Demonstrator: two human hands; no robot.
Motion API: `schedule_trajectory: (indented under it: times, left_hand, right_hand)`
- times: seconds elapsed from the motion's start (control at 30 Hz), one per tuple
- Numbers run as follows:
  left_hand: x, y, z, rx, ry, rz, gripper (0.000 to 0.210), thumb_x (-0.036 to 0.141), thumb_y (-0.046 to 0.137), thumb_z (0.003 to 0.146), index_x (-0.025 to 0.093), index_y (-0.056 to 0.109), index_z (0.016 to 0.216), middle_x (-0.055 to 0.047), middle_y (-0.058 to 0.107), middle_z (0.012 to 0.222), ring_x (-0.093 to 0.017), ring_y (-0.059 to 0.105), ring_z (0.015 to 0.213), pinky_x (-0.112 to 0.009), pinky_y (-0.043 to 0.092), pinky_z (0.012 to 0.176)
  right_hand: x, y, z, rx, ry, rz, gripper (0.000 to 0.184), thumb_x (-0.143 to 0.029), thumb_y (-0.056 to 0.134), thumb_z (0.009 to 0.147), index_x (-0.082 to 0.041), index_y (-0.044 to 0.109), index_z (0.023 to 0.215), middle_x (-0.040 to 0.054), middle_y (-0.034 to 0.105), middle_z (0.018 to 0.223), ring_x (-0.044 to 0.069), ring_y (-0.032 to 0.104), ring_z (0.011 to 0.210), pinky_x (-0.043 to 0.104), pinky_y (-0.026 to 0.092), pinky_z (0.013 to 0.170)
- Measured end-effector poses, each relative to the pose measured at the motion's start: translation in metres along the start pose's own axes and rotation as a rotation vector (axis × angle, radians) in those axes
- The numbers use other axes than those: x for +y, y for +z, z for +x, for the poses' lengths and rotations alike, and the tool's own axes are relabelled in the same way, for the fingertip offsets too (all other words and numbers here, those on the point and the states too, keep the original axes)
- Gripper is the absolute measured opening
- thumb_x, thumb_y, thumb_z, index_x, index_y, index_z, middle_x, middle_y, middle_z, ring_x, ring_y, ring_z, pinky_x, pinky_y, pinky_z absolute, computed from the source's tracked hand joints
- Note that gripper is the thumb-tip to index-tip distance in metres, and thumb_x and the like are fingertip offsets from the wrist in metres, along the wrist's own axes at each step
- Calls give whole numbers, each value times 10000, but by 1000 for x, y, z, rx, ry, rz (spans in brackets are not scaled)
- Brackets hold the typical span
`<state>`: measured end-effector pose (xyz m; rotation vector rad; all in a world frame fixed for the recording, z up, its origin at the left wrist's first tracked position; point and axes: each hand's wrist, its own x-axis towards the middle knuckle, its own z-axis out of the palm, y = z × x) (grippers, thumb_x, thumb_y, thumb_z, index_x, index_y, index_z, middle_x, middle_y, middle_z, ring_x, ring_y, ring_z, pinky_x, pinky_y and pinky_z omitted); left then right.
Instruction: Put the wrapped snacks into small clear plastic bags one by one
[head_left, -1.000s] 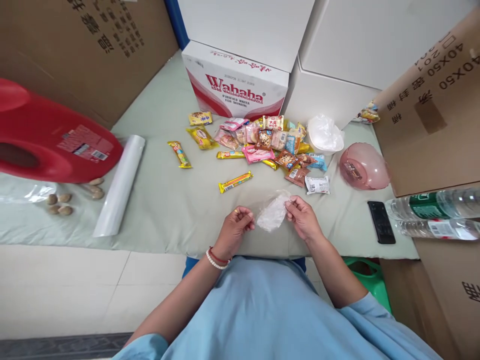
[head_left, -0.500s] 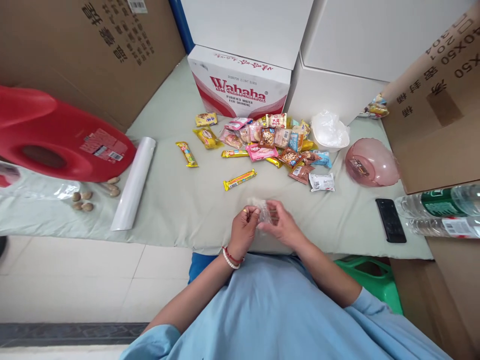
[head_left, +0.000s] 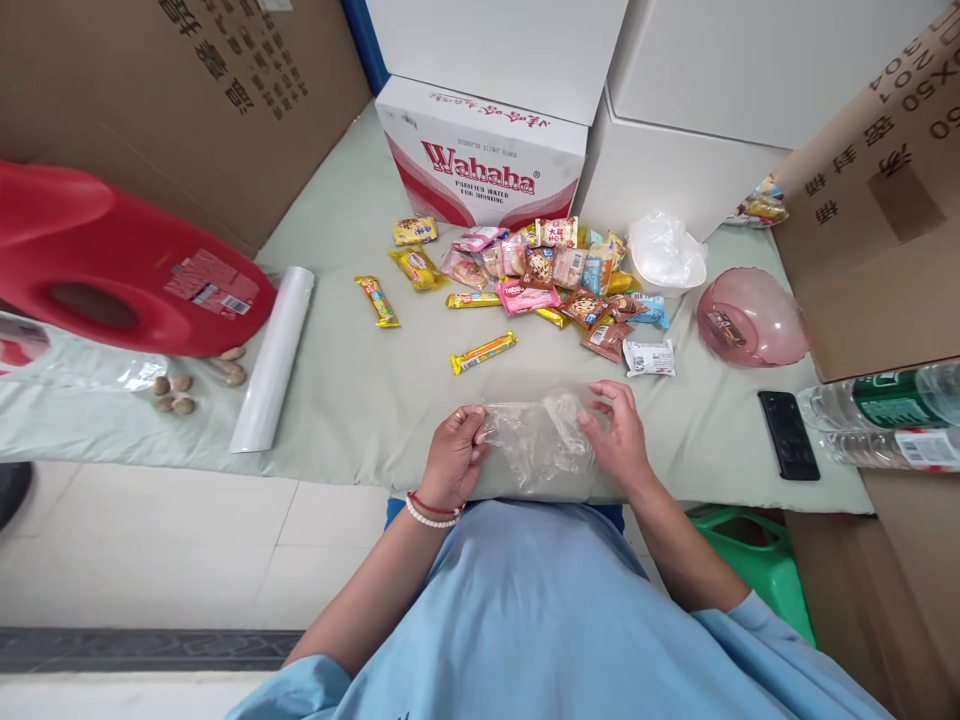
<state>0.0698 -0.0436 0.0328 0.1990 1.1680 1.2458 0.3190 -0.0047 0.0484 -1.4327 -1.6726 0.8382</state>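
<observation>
A clear plastic bag point(head_left: 534, 440), thin and crumpled, is spread between my two hands just above the near edge of the cloth-covered table. My left hand point(head_left: 454, 450) pinches its left end between thumb and fingers. At the other end, my right hand point(head_left: 621, 435) has its thumb and fingers apart, the thumb against or very near the bunched plastic. Beyond the bag lies a yellow snack bar point(head_left: 484, 352), and behind that a pile of wrapped snacks point(head_left: 540, 270) in several colours. A white packet point(head_left: 649, 358) sits at the pile's right front.
A pink bowl point(head_left: 780, 320) with a small wrapped item and a white bowl point(head_left: 667, 280) holding clear plastic stand right. A phone point(head_left: 787, 435) and water bottles point(head_left: 892, 400) lie at far right. Left are a white roll point(head_left: 274, 360), a red jug point(head_left: 172, 230) and walnuts point(head_left: 172, 393).
My hands have moved apart, the left one leftward and the right one rightward. The plastic, bunched between them before, is now stretched out wider. The camera view has shifted slightly.
</observation>
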Motion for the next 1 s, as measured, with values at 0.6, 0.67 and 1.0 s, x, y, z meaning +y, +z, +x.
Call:
schedule_trajectory:
  times: [0.6,0.67,1.0]
  left_hand:
    - [15,20,4,-105,19,-292,468,599,652,945,453,556,1378,-30,620,1448,-207,733,1018,-345,613,784]
    - [14,21,4,-142,16,-255,528,621,673,923,494,522,1413,-20,610,1462,-183,736,938,-308,590,733]
    - [-1,-1,-11,268,394,-83,309,468,753,887,259,609,1063,-27,718,1121,-153,742,798,-265,564,741]
  right_hand:
    - [23,-19,-10,-76,244,8,508,-600,686,893,-254,642,1264,153,665,1230,299,709,977,508,646,784]
    - [10,-18,-13,-128,-115,-186,624,-590,750,863,-281,616,1388,170,589,1432,372,588,1307,603,547,1055]
    - [3,19,-8,-356,-458,-333,232,-247,536,1031,-249,767,1060,93,758,1091,270,613,1113,457,572,957]
